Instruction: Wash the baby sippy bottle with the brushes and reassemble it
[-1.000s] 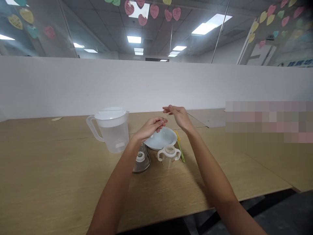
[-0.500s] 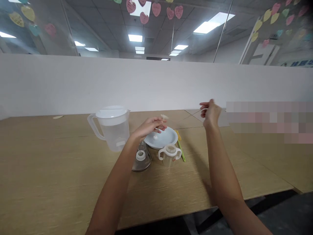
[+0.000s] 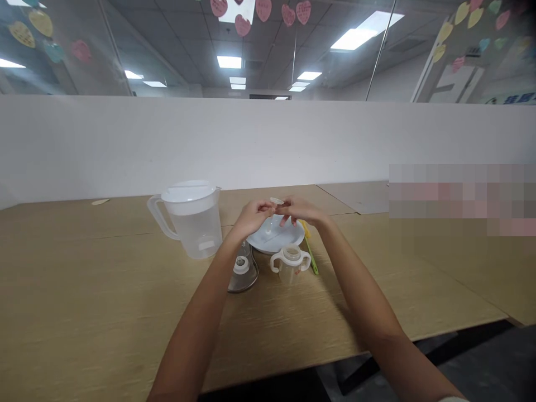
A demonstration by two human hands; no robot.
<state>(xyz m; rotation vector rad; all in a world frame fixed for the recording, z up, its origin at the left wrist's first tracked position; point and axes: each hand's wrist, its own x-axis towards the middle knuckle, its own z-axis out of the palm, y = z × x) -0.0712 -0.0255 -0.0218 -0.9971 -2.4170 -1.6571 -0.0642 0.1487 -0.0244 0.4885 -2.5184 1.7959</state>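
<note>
My left hand point(image 3: 254, 216) is closed on a small translucent straw piece with a round flange point(image 3: 276, 200) above the bowl. My right hand point(image 3: 298, 208) has its fingertips pinched against the same spot, touching or nearly touching my left fingers. A thin stick seems to run from it, mostly hidden. Below both hands lies a pale blue-white bowl point(image 3: 272, 244). In front of the bowl stands a clear baby cup with two white handles point(image 3: 290, 261). A yellow and green brush point(image 3: 311, 258) lies to the right of the bowl.
A translucent lidded pitcher point(image 3: 196, 223) stands left of the bowl. A metal tray point(image 3: 250, 278) bears a bottle with a white collar point(image 3: 241, 265), partly behind my left forearm. A flat pale oval piece point(image 3: 100, 201) lies far left. A white wall point(image 3: 268, 145) rises behind the table.
My right hand has moved left and down from the raised position on the right, and now meets my left hand above the bowl. My left hand stays in about the same place.
</note>
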